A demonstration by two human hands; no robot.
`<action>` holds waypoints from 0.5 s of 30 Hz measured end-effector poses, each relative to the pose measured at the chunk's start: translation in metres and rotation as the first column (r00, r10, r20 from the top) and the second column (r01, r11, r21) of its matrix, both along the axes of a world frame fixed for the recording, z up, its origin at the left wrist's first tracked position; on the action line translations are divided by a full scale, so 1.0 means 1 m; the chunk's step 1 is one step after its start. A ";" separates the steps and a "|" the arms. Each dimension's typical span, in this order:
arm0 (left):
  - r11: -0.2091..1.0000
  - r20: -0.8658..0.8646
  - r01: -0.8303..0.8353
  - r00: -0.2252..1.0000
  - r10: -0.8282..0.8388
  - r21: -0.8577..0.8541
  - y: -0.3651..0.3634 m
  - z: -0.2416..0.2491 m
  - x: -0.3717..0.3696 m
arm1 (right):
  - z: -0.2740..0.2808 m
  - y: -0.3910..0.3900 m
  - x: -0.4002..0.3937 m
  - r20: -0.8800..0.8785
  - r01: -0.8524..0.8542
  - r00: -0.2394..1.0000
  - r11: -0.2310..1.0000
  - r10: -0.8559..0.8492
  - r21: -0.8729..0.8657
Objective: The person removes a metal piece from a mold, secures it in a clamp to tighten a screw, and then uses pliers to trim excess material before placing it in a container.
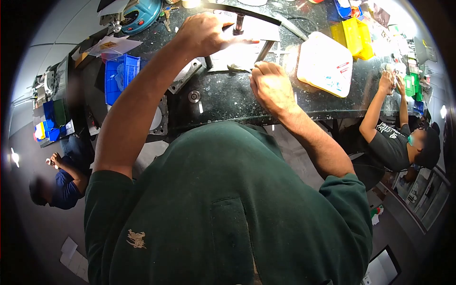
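My left hand [206,34] reaches over a white sheet [223,61], its thumb stretched to the right and apart from the curled fingers. A short dark post [239,23] stands between them, below a curved black bar [247,13]. My right hand [273,88] is closed in a fist at the sheet's near right corner; what its fingers hold is hidden. A slanted dark rod [265,50] rises just above its knuckles. Left of its fingertips lies a small dark metal piece [237,69].
A white-lidded tub [325,64] sits right of my right hand, with yellow bins [354,38] beyond. On the left are a blue bin [121,78], a metal plate [185,76] and a round metal part [194,96]. A person [394,147] works at the right; another person [66,175] is at the left.
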State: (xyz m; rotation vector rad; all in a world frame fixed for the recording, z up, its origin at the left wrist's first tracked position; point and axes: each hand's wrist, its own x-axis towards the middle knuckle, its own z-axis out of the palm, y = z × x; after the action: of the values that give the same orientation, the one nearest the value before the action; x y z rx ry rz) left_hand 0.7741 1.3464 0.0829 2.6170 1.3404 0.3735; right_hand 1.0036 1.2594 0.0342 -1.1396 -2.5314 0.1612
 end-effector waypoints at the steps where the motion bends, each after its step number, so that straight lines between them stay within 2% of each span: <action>1: 1.000 0.032 -0.010 0.999 0.010 0.000 0.000 0.002 0.001 | 0.003 0.000 0.000 0.066 0.009 0.998 1.000 -0.009 0.005; 5: 0.997 0.021 -0.069 0.997 0.068 0.021 0.003 -0.004 0.001 | 0.003 0.008 0.000 0.164 -0.025 0.986 1.000 0.024 0.005; 7: 0.999 -0.074 -0.044 0.996 0.046 0.017 0.008 -0.012 -0.004 | 0.007 0.009 -0.003 0.271 -0.013 0.963 1.000 0.007 0.023; 10: 0.997 0.004 -0.068 0.998 0.069 -0.032 -0.001 0.008 0.006 | 0.009 0.008 -0.004 0.284 -0.059 0.958 0.996 0.039 0.063; 14: 0.990 0.005 -0.139 0.990 0.140 -0.021 -0.009 0.006 0.007 | 0.008 0.009 -0.007 0.280 -0.104 0.958 0.989 0.070 0.109; 15: 0.988 0.013 -0.144 0.989 0.145 -0.061 -0.014 0.013 0.009 | 0.007 0.008 -0.006 0.239 -0.124 0.966 0.987 0.096 0.105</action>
State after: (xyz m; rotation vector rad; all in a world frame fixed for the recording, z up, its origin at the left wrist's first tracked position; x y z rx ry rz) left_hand 0.7830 1.3322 0.0956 2.4703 1.5169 0.3691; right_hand 0.9971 1.2676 0.0415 -1.0240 -2.7694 -0.1016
